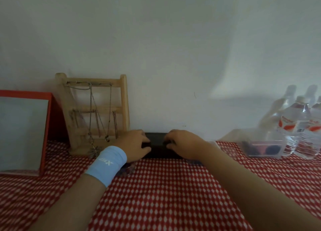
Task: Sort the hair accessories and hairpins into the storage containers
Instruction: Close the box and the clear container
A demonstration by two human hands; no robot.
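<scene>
A dark, flat box [159,144] stands against the wall at the far edge of the table. My left hand [134,144], with a light blue wristband, grips its left part with curled fingers. My right hand [182,144] grips its right part the same way. A clear plastic container [260,148] holding dark and red hair accessories sits to the right. Something small and dark lies under my left wrist [127,169], too hidden to name.
A wooden ladder-style rack [97,112] hung with necklaces leans on the wall at left. Beside it stands a red-framed mirror [22,131]. Several water bottles [300,126] crowd the far right. A red and white patterned cloth [165,187] covers the table.
</scene>
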